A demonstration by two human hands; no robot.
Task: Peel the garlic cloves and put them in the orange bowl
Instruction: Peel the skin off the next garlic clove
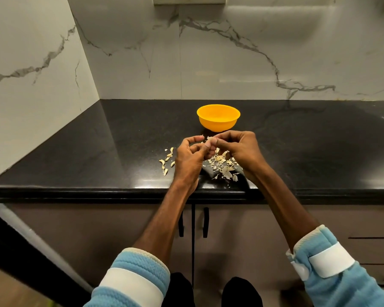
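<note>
Marble-veined wall (231,63) panels meet in a corner behind a glossy black counter (98,151), with cupboard doors (120,229) beneath its front edge; the head camera is the only view, looking down over both forearms. Near the back of the counter stands the orange bowl (217,124), upright and just beyond the hands. From this angle I cannot tell whether any peeled cloves lie inside. The left hand (190,158) and right hand (237,149) meet above the counter, fingers curled. Each grip is closed down to a pinch on one small garlic clove (209,141), held between their fingertips, so peeling looks to be the step in hand. Below and to the right of that clove lies a heap of papery skins (223,165), which suggests several cloves have already been stripped. To the left of the left hand, a handful of loose cloves (167,161) sit scattered on the counter; they seem unpeeled, though they are too small to be sure. My judgement is that the task is partway through: the held clove needs finishing and dropping into the bowl, and the scattered ones remain.
</note>
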